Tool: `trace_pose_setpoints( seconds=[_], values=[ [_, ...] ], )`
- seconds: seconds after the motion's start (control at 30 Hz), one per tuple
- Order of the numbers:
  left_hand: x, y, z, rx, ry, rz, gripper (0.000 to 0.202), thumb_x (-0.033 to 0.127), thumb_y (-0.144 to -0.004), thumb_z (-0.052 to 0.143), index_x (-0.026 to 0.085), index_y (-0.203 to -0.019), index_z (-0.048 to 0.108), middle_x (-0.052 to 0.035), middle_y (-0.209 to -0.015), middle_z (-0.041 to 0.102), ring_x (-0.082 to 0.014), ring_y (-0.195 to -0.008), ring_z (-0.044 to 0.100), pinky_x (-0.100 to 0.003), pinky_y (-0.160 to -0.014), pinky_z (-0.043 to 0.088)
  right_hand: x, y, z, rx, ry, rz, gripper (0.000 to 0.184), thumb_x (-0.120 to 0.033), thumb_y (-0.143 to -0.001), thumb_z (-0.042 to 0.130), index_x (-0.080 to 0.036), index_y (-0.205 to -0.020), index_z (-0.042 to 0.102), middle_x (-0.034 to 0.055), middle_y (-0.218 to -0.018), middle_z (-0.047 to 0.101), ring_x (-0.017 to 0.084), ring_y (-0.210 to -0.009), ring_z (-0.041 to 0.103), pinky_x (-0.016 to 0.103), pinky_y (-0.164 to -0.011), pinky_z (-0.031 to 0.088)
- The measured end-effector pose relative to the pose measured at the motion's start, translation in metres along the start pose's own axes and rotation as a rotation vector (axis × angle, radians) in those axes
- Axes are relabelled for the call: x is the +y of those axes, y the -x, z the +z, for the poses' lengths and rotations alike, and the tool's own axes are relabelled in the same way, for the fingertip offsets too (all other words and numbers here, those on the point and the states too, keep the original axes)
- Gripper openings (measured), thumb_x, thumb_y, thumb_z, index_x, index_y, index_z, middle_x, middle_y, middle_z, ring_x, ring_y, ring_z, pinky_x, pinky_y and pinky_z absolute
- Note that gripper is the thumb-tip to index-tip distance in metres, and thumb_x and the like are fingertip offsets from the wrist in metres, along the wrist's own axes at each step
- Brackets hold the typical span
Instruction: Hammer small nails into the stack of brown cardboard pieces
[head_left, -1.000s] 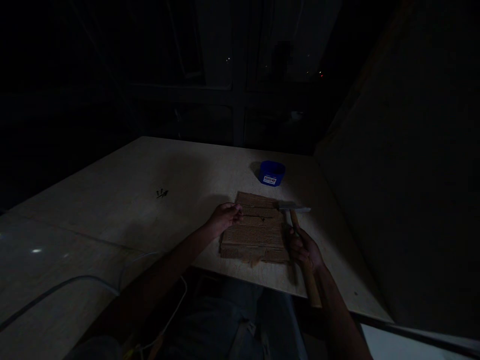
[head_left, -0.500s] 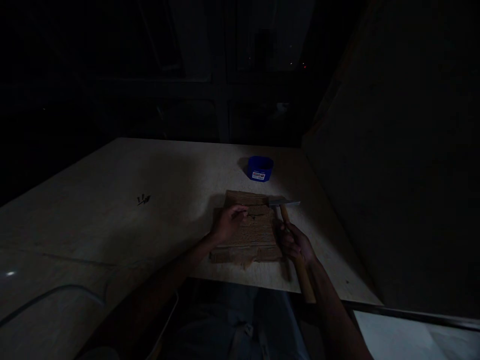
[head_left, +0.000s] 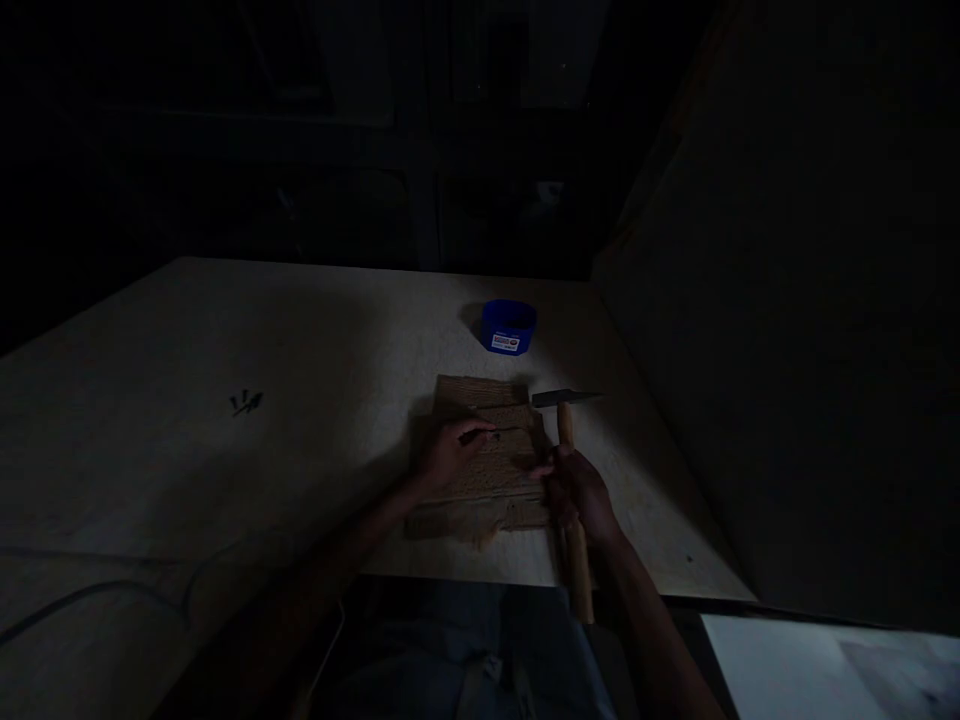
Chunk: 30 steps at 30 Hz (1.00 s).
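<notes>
A rough brown wooden board [head_left: 487, 465], with grooves and a frayed front edge, lies near the table's front. Over its middle, my left hand [head_left: 448, 455] has thumb and forefinger pinched on a small dark nail [head_left: 495, 435], which is barely visible in the dim light. My right hand [head_left: 581, 495] is wrapped round the wooden handle of a hammer [head_left: 565, 425], just right of the board. The hammer's metal head points away from me, above the table beside the board's far right corner.
Beyond the board stands a blue plastic container [head_left: 508, 328] with a white label. Several dark nails [head_left: 246, 403] lie in a small heap on the pale table [head_left: 322, 340] to the left. A cable [head_left: 90, 592] curves at lower left. A dark panel [head_left: 795, 380] rises along the right side.
The hammer in my right hand has turned more upright, its handle end shifting left. My left hand keeps its pinch over the board. The whole view has shifted slightly.
</notes>
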<state>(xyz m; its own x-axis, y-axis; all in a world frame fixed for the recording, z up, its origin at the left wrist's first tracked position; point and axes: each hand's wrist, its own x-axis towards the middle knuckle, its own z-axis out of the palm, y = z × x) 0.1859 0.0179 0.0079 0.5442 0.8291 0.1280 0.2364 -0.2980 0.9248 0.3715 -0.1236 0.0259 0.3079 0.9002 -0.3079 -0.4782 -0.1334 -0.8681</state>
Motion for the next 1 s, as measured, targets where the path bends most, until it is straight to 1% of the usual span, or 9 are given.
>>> trace_pose_setpoints(
  seconds=[0.1,0.23,0.43,0.57,0.7,0.87,1.0],
  values=[
    [-0.001,0.001,-0.001,-0.014,0.024,-0.016,0.017,0.031,-0.086,0.066,0.023,-0.097,0.077,-0.0027,-0.098,0.079,-0.0199,-0.091,0.073,-0.029,-0.083,0.056,0.000,0.007,0.010,0.016,0.112,-0.054,0.046,-0.064,-0.083,0.066,-0.022,-0.084,0.049,0.0038,-0.080,0.078,0.002,-0.024,0.032,0.016,-0.022,0.033],
    [0.003,0.001,-0.003,-0.026,0.020,-0.027,0.015,0.027,-0.086,0.065,0.024,-0.095,0.077,-0.0018,-0.097,0.079,-0.0189,-0.090,0.072,-0.028,-0.081,0.056,-0.003,0.011,0.016,0.034,0.201,-0.068,0.047,-0.067,-0.085,0.062,-0.022,-0.084,0.048,0.0060,-0.084,0.079,0.002,-0.024,0.035,0.017,-0.023,0.035],
    [0.001,0.001,-0.002,-0.034,0.022,-0.001,0.013,0.026,-0.085,0.066,0.026,-0.092,0.077,-0.0009,-0.095,0.079,-0.0192,-0.090,0.072,-0.031,-0.087,0.056,-0.003,0.011,0.016,0.052,0.236,-0.074,0.047,-0.066,-0.086,0.061,-0.022,-0.081,0.048,0.0064,-0.084,0.079,0.003,-0.024,0.036,0.017,-0.023,0.034],
    [0.001,0.000,-0.001,-0.064,0.053,-0.012,0.013,0.028,-0.085,0.066,0.026,-0.091,0.077,-0.0014,-0.095,0.079,-0.0198,-0.090,0.073,-0.032,-0.085,0.057,-0.002,0.010,0.016,0.064,0.255,-0.075,0.046,-0.065,-0.087,0.061,-0.021,-0.079,0.049,0.0059,-0.082,0.079,0.003,-0.023,0.035,0.017,-0.023,0.035],
    [0.000,-0.001,-0.001,-0.082,0.061,0.009,0.014,0.026,-0.085,0.065,0.026,-0.093,0.077,-0.0009,-0.096,0.079,-0.0198,-0.091,0.073,-0.032,-0.086,0.056,-0.003,0.010,0.016,0.051,0.274,-0.078,0.045,-0.065,-0.088,0.059,-0.021,-0.081,0.051,0.0069,-0.083,0.079,0.003,-0.023,0.036,0.018,-0.023,0.035],
    [-0.003,-0.001,0.001,-0.077,0.047,0.030,0.013,0.026,-0.084,0.067,0.025,-0.093,0.076,-0.0013,-0.096,0.079,-0.0195,-0.091,0.072,-0.031,-0.085,0.056,-0.003,0.009,0.016,0.066,0.274,-0.075,0.046,-0.066,-0.086,0.061,-0.021,-0.081,0.049,0.0071,-0.086,0.079,0.002,-0.024,0.035,0.017,-0.023,0.034],
    [-0.003,-0.002,0.003,-0.079,0.039,0.019,0.011,0.026,-0.083,0.069,0.025,-0.092,0.076,-0.0014,-0.093,0.078,-0.0194,-0.088,0.072,-0.031,-0.083,0.056,-0.002,0.010,0.016,0.067,0.281,-0.079,0.046,-0.065,-0.087,0.060,-0.021,-0.083,0.051,0.0076,-0.087,0.079,0.002,-0.024,0.034,0.017,-0.023,0.034]
  ],
)
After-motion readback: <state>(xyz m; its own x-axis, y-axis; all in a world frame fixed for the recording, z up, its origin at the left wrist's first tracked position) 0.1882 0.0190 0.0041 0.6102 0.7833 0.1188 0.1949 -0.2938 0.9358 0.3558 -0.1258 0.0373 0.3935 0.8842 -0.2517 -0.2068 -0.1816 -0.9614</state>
